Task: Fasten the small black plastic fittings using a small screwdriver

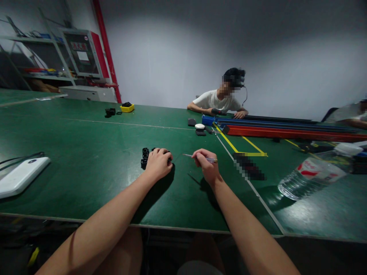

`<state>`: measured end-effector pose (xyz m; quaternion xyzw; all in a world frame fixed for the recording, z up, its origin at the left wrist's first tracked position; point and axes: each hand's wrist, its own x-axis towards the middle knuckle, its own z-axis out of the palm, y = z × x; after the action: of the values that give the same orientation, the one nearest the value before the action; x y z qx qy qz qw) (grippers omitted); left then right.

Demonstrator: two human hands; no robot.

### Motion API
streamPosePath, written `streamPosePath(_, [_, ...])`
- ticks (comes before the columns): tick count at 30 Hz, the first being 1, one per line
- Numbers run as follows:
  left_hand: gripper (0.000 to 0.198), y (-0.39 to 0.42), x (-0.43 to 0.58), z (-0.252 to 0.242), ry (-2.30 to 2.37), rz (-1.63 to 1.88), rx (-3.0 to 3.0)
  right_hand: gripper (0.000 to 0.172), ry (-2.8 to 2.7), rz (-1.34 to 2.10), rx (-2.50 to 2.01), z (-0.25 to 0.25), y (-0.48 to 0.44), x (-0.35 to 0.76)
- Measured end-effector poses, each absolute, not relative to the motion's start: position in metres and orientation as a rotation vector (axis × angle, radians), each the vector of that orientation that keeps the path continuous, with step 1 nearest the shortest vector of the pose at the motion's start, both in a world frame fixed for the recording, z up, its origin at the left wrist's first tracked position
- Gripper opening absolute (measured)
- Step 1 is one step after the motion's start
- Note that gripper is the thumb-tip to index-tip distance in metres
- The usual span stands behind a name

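On the green table, my left hand (159,162) curls over a cluster of small black plastic parts (145,157). Its fingers close on one of them, and a bit of black shows by the fingertips; the hand covers most of it. My right hand (208,164) grips a thin screwdriver (211,160) by its clear handle. The slim metal shaft points left, toward the parts, and its tip is apart from them.
A clear water bottle (311,175) stands tilted in view at the right; a white power bank or phone (24,177) lies left. Farther back are a yellow bin (127,108), long red rails (281,133) and a blue box (207,120). A co-worker (219,100) sits across the table.
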<state>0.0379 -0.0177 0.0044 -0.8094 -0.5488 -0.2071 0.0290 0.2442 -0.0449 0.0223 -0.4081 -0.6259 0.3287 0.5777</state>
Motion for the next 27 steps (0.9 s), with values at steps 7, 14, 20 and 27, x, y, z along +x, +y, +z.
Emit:
streamPosePath(7, [0.017,-0.017,0.038,0.004,-1.682,-0.655,-2.481,0.022,-1.464,0.768,-0.954,0.023,-0.046,0.244])
streamPosePath(14, [0.023,-0.017,0.038,0.004,-1.703,-0.630,-2.476,0.021,-1.449,0.788,-0.927,0.022,-0.046,0.245])
streamPosePath(20, [0.037,-0.018,0.037,0.010,-1.732,-0.707,-2.429,0.021,-1.436,0.789,-0.922,0.022,-0.044,0.246])
streamPosePath(27, [0.043,0.000,0.008,0.027,-2.011,-0.617,-2.180,0.022,-1.389,0.790,-0.925,0.021,-0.043,0.245])
